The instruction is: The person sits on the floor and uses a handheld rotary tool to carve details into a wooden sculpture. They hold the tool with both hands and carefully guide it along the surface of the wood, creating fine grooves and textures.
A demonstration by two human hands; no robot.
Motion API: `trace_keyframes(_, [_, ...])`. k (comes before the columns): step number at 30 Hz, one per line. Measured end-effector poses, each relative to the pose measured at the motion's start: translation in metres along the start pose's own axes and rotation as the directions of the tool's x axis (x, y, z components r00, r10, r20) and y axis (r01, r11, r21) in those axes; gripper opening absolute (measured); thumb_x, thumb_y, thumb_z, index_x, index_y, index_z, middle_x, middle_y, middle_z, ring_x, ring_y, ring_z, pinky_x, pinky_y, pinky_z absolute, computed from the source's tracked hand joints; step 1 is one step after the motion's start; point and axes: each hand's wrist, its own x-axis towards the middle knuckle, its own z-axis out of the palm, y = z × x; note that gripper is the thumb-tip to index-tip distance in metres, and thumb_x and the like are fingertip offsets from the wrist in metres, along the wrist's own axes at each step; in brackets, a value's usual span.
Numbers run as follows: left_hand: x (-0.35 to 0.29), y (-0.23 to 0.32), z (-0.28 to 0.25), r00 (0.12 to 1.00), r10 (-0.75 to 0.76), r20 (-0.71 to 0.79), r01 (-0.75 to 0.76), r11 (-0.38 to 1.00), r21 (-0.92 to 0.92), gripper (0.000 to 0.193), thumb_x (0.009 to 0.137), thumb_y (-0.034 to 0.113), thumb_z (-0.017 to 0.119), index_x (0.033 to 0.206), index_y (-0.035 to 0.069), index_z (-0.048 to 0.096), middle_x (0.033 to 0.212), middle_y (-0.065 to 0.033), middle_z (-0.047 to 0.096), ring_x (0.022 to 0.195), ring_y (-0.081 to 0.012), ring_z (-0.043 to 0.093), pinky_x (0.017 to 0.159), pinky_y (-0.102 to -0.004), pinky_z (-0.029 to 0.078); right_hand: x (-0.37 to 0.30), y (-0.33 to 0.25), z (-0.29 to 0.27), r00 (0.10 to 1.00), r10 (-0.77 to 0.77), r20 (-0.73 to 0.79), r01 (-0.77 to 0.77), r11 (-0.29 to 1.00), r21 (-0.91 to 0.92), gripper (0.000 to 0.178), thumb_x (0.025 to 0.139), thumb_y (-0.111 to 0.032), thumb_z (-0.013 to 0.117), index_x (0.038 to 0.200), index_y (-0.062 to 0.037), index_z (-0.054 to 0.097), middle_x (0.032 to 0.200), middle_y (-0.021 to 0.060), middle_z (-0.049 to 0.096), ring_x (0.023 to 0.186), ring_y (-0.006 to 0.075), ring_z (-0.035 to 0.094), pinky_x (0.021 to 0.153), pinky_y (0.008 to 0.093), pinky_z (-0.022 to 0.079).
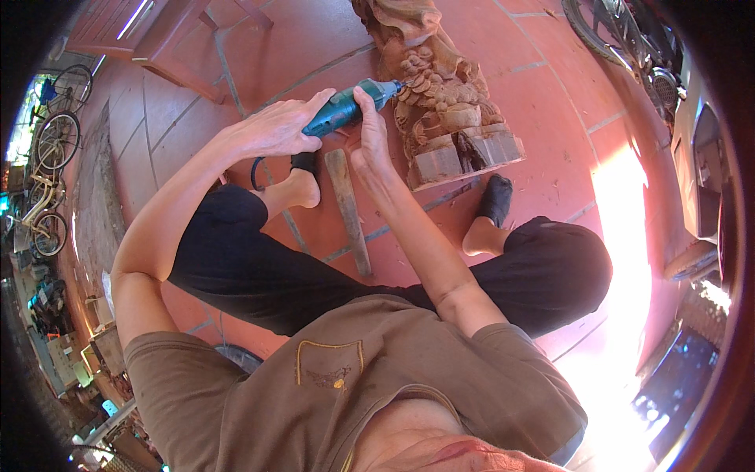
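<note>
Your left hand (275, 130) grips the rear of the green rotary tool (344, 111), right hand (372, 144) closed nearer its nose, just left of the far-side carving (452, 114). Tool's probably light, rigid, slickish; hold mid-body. Carving's likely heavy, details fragile.

No text, label, brand, number or sign can be read here.
</note>
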Motion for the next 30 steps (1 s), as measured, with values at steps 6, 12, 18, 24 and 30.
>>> trace_keyframes(6, [-0.002, -0.001, 0.001, 1.000, 0.003, -0.004, -0.003, 1.000, -0.006, 0.082, 0.077, 0.018, 0.068, 0.148, 0.008, 0.025, 0.095, -0.0316, 0.063, 0.089, -0.0494, 0.063, 0.076, -0.0518, 0.049, 0.001, 0.002, -0.002, 1.000, 0.030, 0.005, -0.030, 1.000, -0.002, 0.041, 0.086, -0.042, 0.071, 0.105, -0.0098, 0.055, 0.090, 0.0042, 0.064, 0.077, 0.0182, 0.068, 0.065, 0.0392, 0.060])
trace_keyframes(12, [-0.007, 0.000, 0.000, 0.999, -0.021, 0.024, 0.021, 1.000, -0.007, 0.083, 0.078, 0.019, 0.067, 0.149, 0.009, 0.024, 0.099, -0.0323, 0.062, 0.094, -0.0492, 0.062, 0.080, -0.0517, 0.048, 0.000, 0.008, -0.001, 0.999, 0.032, -0.016, -0.032, 0.999, 0.009, 0.041, 0.086, -0.041, 0.071, 0.106, -0.0102, 0.055, 0.089, 0.0040, 0.064, 0.076, 0.0182, 0.068, 0.064, 0.0389, 0.060])
trace_keyframes(18, [-0.006, -0.009, 0.006, 0.999, -0.026, 0.031, 0.026, 1.000, 0.008, 0.085, 0.079, 0.019, 0.067, 0.150, 0.009, 0.021, 0.100, -0.0325, 0.062, 0.093, -0.0494, 0.062, 0.081, -0.0521, 0.048, 0.000, 0.013, -0.002, 0.999, 0.031, 0.010, -0.031, 0.999, -0.016, 0.041, 0.085, -0.041, 0.072, 0.107, -0.0110, 0.054, 0.090, 0.0031, 0.063, 0.076, 0.0174, 0.067, 0.064, 0.0384, 0.060])
trace_keyframes(24, [-0.006, -0.011, 0.009, 0.999, -0.036, 0.037, 0.036, 0.999, -0.009, 0.085, 0.079, 0.019, 0.067, 0.149, 0.007, 0.022, 0.101, -0.0321, 0.062, 0.092, -0.0489, 0.062, 0.081, -0.0519, 0.048, 0.005, 0.013, -0.007, 0.999, 0.041, 0.013, -0.041, 0.999, -0.019, 0.041, 0.086, -0.042, 0.072, 0.107, -0.0109, 0.055, 0.089, 0.0032, 0.064, 0.077, 0.0175, 0.068, 0.064, 0.0374, 0.060])
trace_keyframes(30, [-0.008, -0.009, 0.007, 0.995, -0.062, 0.080, 0.064, 0.998, -0.022, 0.083, 0.081, 0.021, 0.067, 0.148, 0.006, 0.021, 0.100, -0.0321, 0.061, 0.092, -0.0478, 0.063, 0.081, -0.0511, 0.049, 0.001, 0.015, -0.009, 0.991, 0.119, 0.057, -0.118, 0.993, -0.019, 0.040, 0.086, -0.042, 0.071, 0.106, -0.0107, 0.056, 0.091, 0.0040, 0.065, 0.079, 0.0178, 0.068, 0.068, 0.0391, 0.061])
